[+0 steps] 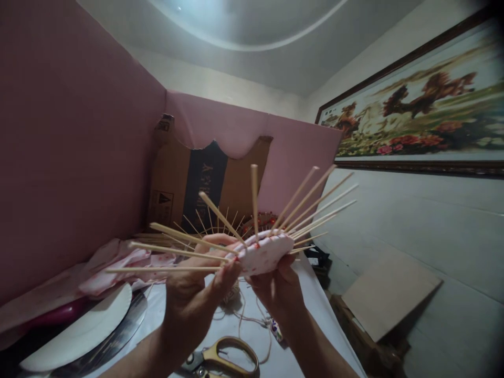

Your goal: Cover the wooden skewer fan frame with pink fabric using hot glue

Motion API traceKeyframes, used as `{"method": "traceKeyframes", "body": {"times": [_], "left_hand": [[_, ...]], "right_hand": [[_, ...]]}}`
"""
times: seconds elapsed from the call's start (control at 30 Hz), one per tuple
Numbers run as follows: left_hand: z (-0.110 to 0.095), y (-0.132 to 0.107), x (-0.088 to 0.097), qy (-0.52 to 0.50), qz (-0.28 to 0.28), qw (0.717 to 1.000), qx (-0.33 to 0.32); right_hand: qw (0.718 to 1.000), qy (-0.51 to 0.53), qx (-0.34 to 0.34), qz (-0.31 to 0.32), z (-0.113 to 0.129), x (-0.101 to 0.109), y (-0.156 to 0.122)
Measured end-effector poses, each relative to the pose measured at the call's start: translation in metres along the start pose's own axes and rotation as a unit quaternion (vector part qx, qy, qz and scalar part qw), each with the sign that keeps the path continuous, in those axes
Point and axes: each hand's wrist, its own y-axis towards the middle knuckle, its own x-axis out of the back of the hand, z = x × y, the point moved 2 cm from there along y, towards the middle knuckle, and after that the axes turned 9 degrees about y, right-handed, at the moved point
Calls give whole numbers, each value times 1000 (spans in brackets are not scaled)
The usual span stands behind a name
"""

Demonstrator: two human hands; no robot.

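Note:
Raised above the table is a round, cloth-covered disc point(266, 256), pale pink with small red marks. Several thin wooden sticks point(220, 214) fan out from its rim. My left hand point(197, 286) grips the disc's left edge, its thumb by the sticks there and its other fingers partly hidden behind. My right hand point(280, 286) holds the lower right edge, with fingers curled under the disc. Below the hands, a pair of scissors point(232, 357) with yellowish handles lies on the white table point(315, 299). Loose twine point(248, 318) trails from a small ball point(231, 298).
At the left are pink patterned fabric point(114, 265) and a white plate-like piece point(84, 333). Another ring of sticks point(212, 223) stands behind, before a torn cardboard sheet point(240, 184). Pink panels point(303, 149) enclose the back and left. A flat board point(391, 296) rests off the table's right side.

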Motion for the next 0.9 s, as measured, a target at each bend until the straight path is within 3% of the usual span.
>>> {"method": "traceKeyframes", "body": {"times": [0.1,0.2,0.3,0.4,0.7,0.9], "left_hand": [[10,5,-4,-115,-31,989,84],[20,12,-9,-206,-74,953,210],[28,20,-10,-273,-124,907,295],[36,26,-7,-316,-140,868,356],[51,26,-6,-350,-145,803,459],[45,26,-14,-402,-97,772,483]], "right_hand": [[999,-21,28,-40,3,-4,0],[992,-77,69,-72,8,-12,-4],[986,-139,79,-48,11,-20,-7],[977,-197,79,-38,10,-24,-8],[902,-395,166,-45,14,-33,-17],[865,-460,183,-84,14,-34,-28]]}}
